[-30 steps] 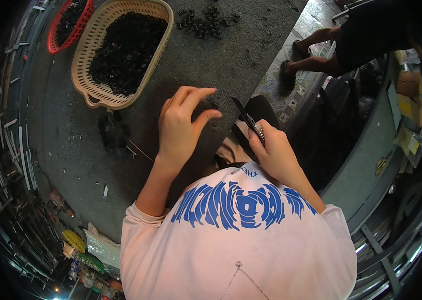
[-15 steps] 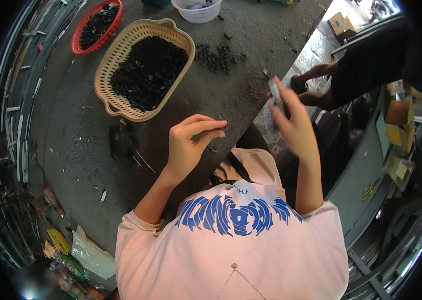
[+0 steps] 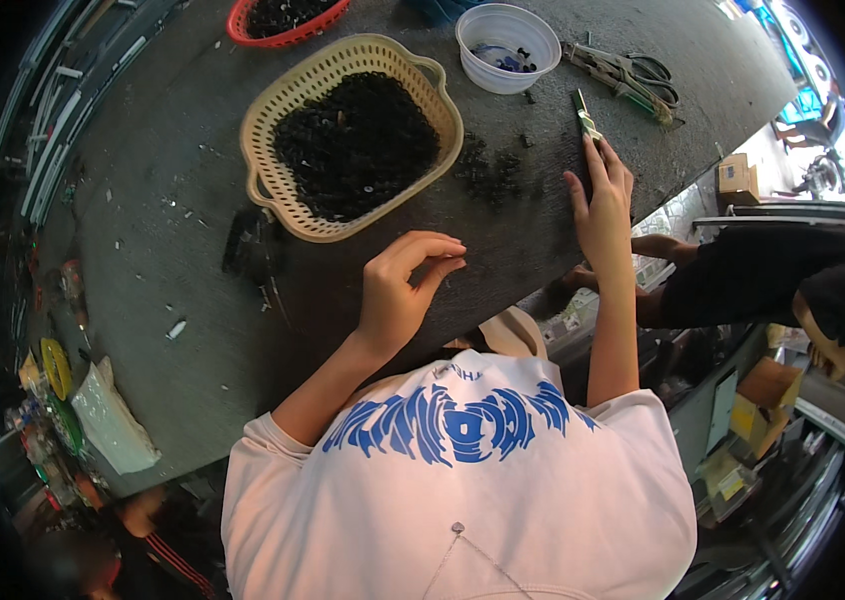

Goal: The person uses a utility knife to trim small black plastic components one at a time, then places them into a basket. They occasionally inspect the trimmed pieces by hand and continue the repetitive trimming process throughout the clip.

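My left hand point(image 3: 398, 290) hovers over the near side of the dark table, thumb and fingertips drawn together in a pinch. Whatever they may hold is too small to make out. Farther right, my right hand point(image 3: 605, 205) reaches forward over the table with fingers stretched out and thumb apart. Its fingertips touch the end of a utility knife point(image 3: 589, 124), whose narrow tip points away from me. In front of my left hand stands a beige slotted basket point(image 3: 318, 232) heaped with small black pieces point(image 3: 353, 150). More small black pieces point(image 3: 493, 172) lie loose between the basket and my right hand.
A red basket point(image 3: 288, 40) and a white plastic tub point(image 3: 493, 78) stand at the back. Pliers or similar hand tools point(image 3: 623, 75) lie beyond the knife. A white packet point(image 3: 113, 420) rests at the left edge. On the right, another person point(image 3: 743, 275) is beside the table.
My right hand has moved forward with the utility knife, from the table's edge to over the tabletop, and its grip has loosened. The left hand keeps its pinch. The view has turned right.
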`<state>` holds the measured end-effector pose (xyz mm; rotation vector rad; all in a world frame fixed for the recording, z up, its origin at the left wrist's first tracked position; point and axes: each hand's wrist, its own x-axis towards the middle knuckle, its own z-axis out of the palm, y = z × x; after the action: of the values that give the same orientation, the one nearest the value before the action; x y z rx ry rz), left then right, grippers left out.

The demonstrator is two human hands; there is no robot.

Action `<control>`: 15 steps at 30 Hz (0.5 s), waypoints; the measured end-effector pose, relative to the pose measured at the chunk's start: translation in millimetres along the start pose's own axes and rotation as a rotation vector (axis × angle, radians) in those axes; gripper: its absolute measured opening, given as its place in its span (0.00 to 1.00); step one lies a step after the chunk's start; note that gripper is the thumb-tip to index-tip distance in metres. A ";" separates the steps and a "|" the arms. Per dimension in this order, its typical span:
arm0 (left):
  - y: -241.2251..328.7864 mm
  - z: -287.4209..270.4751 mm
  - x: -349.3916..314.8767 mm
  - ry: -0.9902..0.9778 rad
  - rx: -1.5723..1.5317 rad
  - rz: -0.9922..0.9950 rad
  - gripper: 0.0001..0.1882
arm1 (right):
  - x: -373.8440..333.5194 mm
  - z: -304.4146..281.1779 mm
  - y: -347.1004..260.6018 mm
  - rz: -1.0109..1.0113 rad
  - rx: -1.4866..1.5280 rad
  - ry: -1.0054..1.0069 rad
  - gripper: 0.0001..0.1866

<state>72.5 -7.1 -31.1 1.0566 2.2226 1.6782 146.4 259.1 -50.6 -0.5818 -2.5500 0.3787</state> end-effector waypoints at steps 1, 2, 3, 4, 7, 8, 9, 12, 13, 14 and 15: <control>-0.3 5.8 -2.9 0.038 0.025 0.018 0.08 | -2.0 -4.1 -0.5 0.020 0.016 -0.056 0.29; -0.1 9.5 -4.7 0.049 0.068 -0.007 0.08 | -3.4 -9.5 -1.2 0.018 0.018 -0.007 0.25; 0.4 10.7 -4.2 0.062 0.108 -0.004 0.08 | -5.2 -15.2 -2.9 -0.025 0.074 -0.019 0.23; 2.2 10.6 -2.5 0.075 0.148 0.004 0.08 | -7.4 -20.7 -5.3 -0.045 0.131 -0.037 0.21; 16.7 1.2 9.1 0.103 0.232 0.076 0.08 | -4.0 -18.9 -12.6 -0.095 0.287 -0.092 0.16; 23.4 -5.1 15.0 0.122 0.313 0.133 0.08 | 0.6 -14.8 -11.9 -0.092 0.330 -0.113 0.16; 27.5 -13.6 24.5 0.151 0.372 0.191 0.08 | 5.6 -12.0 -8.7 -0.080 0.375 -0.144 0.16; 29.9 -49.0 59.3 0.285 0.557 0.050 0.04 | 35.3 -2.2 14.1 -0.098 0.302 -0.039 0.14; 26.8 -61.0 71.7 0.280 0.616 -0.085 0.10 | 45.8 0.8 21.5 -0.076 0.278 -0.018 0.14; 23.1 -70.5 81.4 0.238 0.692 -0.244 0.14 | 56.2 3.6 27.9 -0.118 0.257 -0.012 0.14; 19.6 -79.3 89.5 0.134 0.703 -0.305 0.14 | 65.3 6.8 32.0 -0.128 0.254 -0.026 0.14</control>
<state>-26.0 -11.2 39.4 0.6569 2.9686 0.8725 102.1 316.5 -41.7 -0.3196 -2.4945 0.6545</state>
